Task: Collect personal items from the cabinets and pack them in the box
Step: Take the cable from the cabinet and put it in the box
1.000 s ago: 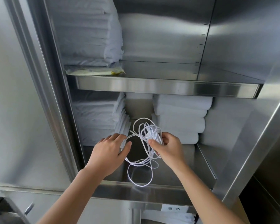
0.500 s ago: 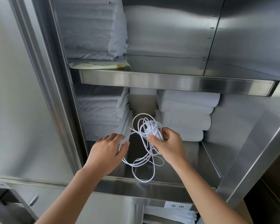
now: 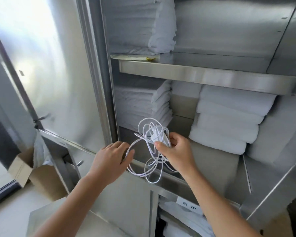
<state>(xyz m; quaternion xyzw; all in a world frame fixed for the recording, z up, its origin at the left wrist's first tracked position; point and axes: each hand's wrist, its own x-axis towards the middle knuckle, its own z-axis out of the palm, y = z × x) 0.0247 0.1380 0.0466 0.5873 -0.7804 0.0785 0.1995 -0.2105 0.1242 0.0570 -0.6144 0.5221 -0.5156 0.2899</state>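
Note:
A tangled white charger cable [image 3: 150,146] with a small white plug hangs in loops in front of the steel cabinet's lower shelf [image 3: 215,161]. My right hand [image 3: 176,151] is closed around the bundle and plug. My left hand [image 3: 111,159] is beside it on the left, fingers spread, thumb touching a loop of the cable without gripping it. A brown cardboard box [image 3: 32,175] with white cloth in it stands on the floor at the lower left.
Stacks of folded white towels [image 3: 225,122] and sheets [image 3: 142,106] fill both cabinet shelves. The upper shelf edge [image 3: 212,77] juts out above my hands. An open steel door [image 3: 46,71] stands at the left. A labelled compartment [image 3: 188,206] with more towels lies below.
The view has swung left, bringing the cardboard box and door into sight. Both hands with the cable have drawn out from the shelf toward the cabinet's front edge.

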